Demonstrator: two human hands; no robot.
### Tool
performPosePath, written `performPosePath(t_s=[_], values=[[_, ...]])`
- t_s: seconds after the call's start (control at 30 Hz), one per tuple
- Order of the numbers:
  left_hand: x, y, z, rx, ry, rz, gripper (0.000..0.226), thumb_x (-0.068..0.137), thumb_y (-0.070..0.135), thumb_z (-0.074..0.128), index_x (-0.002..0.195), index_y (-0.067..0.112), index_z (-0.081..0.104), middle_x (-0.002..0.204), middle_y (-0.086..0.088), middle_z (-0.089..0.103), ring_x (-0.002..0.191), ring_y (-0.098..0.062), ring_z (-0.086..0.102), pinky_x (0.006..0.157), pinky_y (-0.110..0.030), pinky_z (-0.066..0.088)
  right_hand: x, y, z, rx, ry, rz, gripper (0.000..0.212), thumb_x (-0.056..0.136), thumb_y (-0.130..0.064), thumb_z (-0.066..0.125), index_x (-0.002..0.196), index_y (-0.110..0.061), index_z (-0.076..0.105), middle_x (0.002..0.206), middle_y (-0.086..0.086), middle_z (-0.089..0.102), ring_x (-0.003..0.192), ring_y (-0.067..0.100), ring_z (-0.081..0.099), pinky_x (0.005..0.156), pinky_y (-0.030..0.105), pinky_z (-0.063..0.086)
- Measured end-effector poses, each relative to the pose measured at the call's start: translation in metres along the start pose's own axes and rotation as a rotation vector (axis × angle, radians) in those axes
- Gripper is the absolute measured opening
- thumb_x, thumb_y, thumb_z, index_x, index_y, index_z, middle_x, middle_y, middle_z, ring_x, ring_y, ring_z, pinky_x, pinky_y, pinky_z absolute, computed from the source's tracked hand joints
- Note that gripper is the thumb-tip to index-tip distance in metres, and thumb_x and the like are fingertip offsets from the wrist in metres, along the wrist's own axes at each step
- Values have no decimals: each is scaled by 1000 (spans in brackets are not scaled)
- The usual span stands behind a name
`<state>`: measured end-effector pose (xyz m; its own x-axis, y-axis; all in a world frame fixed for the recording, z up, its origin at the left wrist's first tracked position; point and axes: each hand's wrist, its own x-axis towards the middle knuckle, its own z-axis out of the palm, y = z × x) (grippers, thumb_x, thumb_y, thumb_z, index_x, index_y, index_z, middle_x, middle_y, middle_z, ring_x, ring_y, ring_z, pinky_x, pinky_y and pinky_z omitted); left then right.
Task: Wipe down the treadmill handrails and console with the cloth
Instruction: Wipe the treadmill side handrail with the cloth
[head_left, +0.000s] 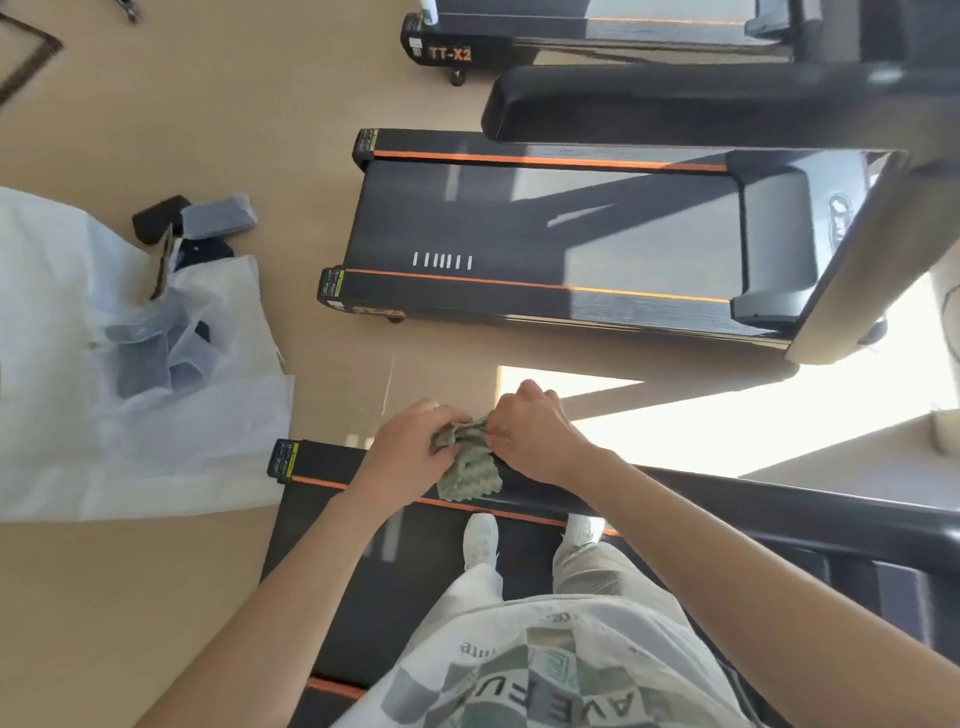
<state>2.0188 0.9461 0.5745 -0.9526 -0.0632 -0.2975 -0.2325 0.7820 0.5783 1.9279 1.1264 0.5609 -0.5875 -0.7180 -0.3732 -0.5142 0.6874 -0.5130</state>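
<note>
The cloth (470, 470) is gripped by 2 hands: the left hand (415, 441) is curled round its bunched upper part, and an edge is pinched by the right hand (535, 431) just beside it. It is held before the body, its loose end hanging at the near end of the dark handrail (779, 499), above the deck (363, 571). It is judged soft, light and limp; it is best gathered into a pad in 1 palm, so that no corner trails.
</note>
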Motion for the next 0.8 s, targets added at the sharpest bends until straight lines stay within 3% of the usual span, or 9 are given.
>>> performPosePath(t_s=[0.07,0.13,0.23,0.3,0.4,0.5,0.6,0.67,0.8], values=[[-1,-3,1,1,41,-41,31,84,5,69,104,29,69,94,18,60,82,-8,54,70,-27,37,4,3,6,222,-47,-24,23,97,-15,51,108,-14,71,100,8,71,94,31,58,88,44,50],[0,-6,3,5,77,-92,27,83,3,69,99,25,70,96,14,66,89,-13,60,73,-31,42,7,4,12,385,-70,-37,32,96,-13,52,123,-19,68,113,5,72,101,30,64,91,41,51],[5,-12,7,-13,66,-207,21,88,6,69,101,20,78,101,5,74,95,-18,66,78,-30,46,16,6,13,475,-165,-12,38,100,-18,54,137,-22,62,135,2,65,122,23,59,106,32,44],[9,-18,11,-22,24,-270,20,94,13,66,108,20,79,105,2,74,99,-19,66,77,-28,42,24,10,7,515,-260,31,37,103,-22,51,138,-23,62,139,0,62,125,19,56,107,26,40],[17,-19,14,-20,-75,-301,24,101,15,58,114,15,78,110,-4,74,109,-24,64,81,-25,37,35,23,1,544,-365,66,33,105,-25,46,128,-21,70,129,-1,68,117,18,60,101,26,43],[29,-10,11,-25,-148,-370,27,103,15,54,118,12,77,128,-12,67,122,-25,58,88,-17,31,41,36,0,522,-420,108,30,103,-20,49,118,-18,75,118,1,71,108,19,62,92,27,46],[42,-3,8,-20,-299,-436,32,104,19,50,122,16,76,139,-5,64,133,-19,53,96,-21,38,43,46,0,489,-435,142,33,97,-7,51,115,-17,77,118,0,70,108,17,63,90,24,45],[50,-1,7,-34,-386,-464,32,102,23,51,120,22,77,134,4,68,128,-13,58,102,-26,45,43,51,0,511,-413,165,38,88,3,49,101,-16,79,107,0,73,102,16,65,85,24,47],[57,9,2,-65,-499,-444,25,100,33,60,117,32,77,113,18,75,103,-1,67,89,-22,50,38,64,-3,538,-393,166,32,82,6,54,82,-16,76,93,-1,73,87,11,64,75,20,51]])
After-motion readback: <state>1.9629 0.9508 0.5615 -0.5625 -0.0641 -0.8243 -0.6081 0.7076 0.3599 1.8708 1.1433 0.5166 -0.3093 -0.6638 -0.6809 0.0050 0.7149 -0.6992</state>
